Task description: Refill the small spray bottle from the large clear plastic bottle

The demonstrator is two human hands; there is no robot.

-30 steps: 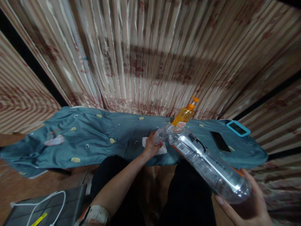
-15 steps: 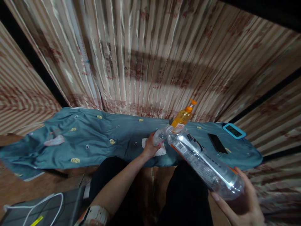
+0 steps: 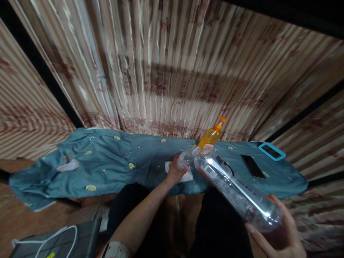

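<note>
A seated person holds a large clear bottle (image 3: 239,191) in the right hand (image 3: 285,233), fingers and thumb wrapped around its base, tilting it so the neck slants away from the body and leftward over a cloth-covered bench. The left hand (image 3: 176,173) grips a small clear container (image 3: 185,159) close to the bottle's neck — whether the two touch is hard to tell in this dim, blurred view. An orange pump bottle (image 3: 211,139) stands just beyond the meeting point, its lower part partly hidden behind the clear plastic. A white paper (image 3: 189,176) lies beneath the left hand on the blue-green cloth (image 3: 146,154), which is dotted with yellow motifs. To the right rest a dark phone (image 3: 252,166) and a blue-framed device (image 3: 272,151), near each other; a crumpled pale item (image 3: 68,165) lies well apart at the far left. Behind hangs a striped curtain (image 3: 166,71) with reddish prints — and at lower left, a white cable (image 3: 57,234) loops over a dark surface.
</note>
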